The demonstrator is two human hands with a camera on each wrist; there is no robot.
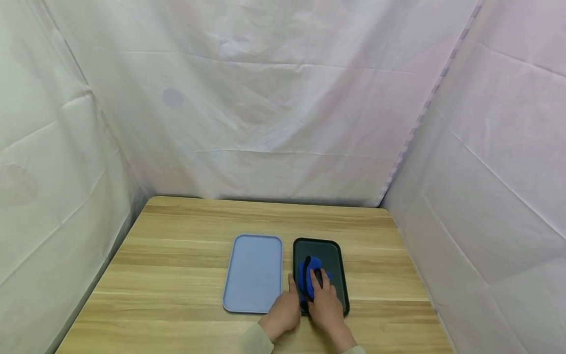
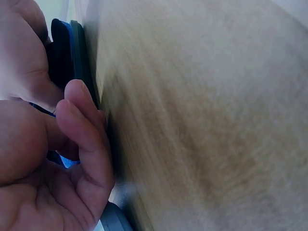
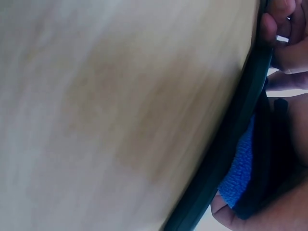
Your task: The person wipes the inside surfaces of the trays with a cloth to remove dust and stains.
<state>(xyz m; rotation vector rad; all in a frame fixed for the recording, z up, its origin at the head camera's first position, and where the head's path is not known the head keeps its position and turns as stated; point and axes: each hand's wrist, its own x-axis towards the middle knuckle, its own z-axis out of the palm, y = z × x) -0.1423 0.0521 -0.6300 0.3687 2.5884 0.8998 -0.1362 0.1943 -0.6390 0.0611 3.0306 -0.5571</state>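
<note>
A fuzzy blue cloth with black edging (image 1: 310, 278) lies bunched in the dark green tray (image 1: 329, 250). My right hand (image 1: 326, 306) grips the cloth from above, its fingers spread over the folds. At the tray's near left corner my left hand (image 1: 285, 309) holds the rim, the index finger pointing away along the left side. The left wrist view shows curled left fingers (image 2: 89, 139) against the tray edge, which they partly hide. Blue pile of the cloth (image 3: 240, 166) shows under the right hand in the right wrist view.
A light blue tray (image 1: 254, 273) lies flat just left of the dark one, with a narrow gap between them. Both rest on the wood-grain table (image 1: 177, 265). Pale fabric sheets (image 1: 283, 108) hang behind the table and along both sides.
</note>
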